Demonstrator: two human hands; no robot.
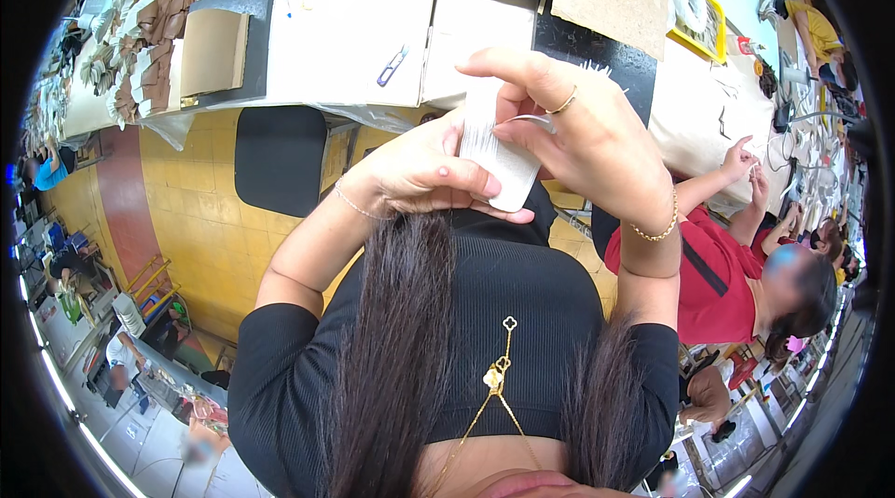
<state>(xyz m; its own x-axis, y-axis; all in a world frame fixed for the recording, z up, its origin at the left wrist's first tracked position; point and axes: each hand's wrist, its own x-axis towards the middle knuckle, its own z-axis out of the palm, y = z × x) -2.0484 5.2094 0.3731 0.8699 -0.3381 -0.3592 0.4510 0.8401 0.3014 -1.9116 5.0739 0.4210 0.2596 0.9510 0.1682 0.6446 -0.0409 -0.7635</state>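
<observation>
My left hand (424, 172) is wrapped round a stack of thin white rounded pieces (513, 179), with the thumb across its face. The stack is tilted above my lap, in front of my chest, and its many layered edges show along one side. My right hand (597, 130) is at the upper right of the stack. Its thumb and a curled finger are closed on a thin white piece (539, 119) that bends away from the stack, while the index finger stretches out above. What the pieces are made of I cannot tell.
Ahead is a white worktable (354, 22) with small blue-handled snips (392, 66). A brown board (213, 51) and many brown and white pieces (140, 55) lie left. A yellow tray (697, 15) stands right. Near my right arm sits a co-worker in red (690, 269); a black stool (280, 160) is left.
</observation>
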